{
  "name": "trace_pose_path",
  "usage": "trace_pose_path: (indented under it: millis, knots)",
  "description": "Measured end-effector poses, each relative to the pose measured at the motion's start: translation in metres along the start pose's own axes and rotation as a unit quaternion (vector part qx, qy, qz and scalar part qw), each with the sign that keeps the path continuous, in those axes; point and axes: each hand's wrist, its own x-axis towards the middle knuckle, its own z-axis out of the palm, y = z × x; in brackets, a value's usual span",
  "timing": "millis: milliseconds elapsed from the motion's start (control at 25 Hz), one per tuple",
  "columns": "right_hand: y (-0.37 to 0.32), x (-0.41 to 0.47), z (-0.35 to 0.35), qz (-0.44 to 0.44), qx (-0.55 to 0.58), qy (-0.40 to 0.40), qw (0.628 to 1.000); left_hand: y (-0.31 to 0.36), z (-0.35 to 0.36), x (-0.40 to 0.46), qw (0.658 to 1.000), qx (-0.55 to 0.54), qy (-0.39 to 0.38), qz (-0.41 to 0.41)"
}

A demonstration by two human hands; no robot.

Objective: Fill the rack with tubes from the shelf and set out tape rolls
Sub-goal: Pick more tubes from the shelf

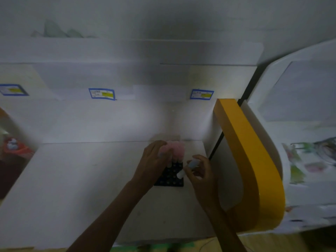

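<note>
A dark tube rack (170, 176) with rows of round holes lies on the white shelf surface (81, 179). Several pink-capped tubes (177, 150) stand in its far rows. My left hand (154, 159) curls over the rack's far left part and grips a pale tube among the pink ones. My right hand (200, 171) holds a clear tube with a white cap (187, 168), tilted above the rack's right edge. The picture is dim and blurred. No tape rolls are visible.
A yellow curved edge (251, 160) stands right of the shelf bay. Blue-bordered labels (101, 94) are stuck on the shelf lip above. A red container (16, 148) sits at the far left. Printed sheets lie at the right (309, 160).
</note>
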Motion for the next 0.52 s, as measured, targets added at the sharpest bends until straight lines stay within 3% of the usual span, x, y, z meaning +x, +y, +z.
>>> trace_pose_path:
  millis: [120, 360, 520]
  knots:
    - [0.002, 0.005, 0.000, -0.021, -0.024, 0.007, 0.999, -0.006, 0.007, -0.005, 1.000, 0.030, -0.003, 0.000]
    - [0.010, 0.020, 0.011, -0.043, -0.039, -0.005, 0.998, 0.012, 0.007, -0.012, 0.993, -0.035, -0.029, -0.106]
    - [0.011, 0.027, 0.022, -0.049, -0.059, -0.009, 0.997, 0.017, 0.000, -0.018, 0.992, -0.005, -0.074, -0.099]
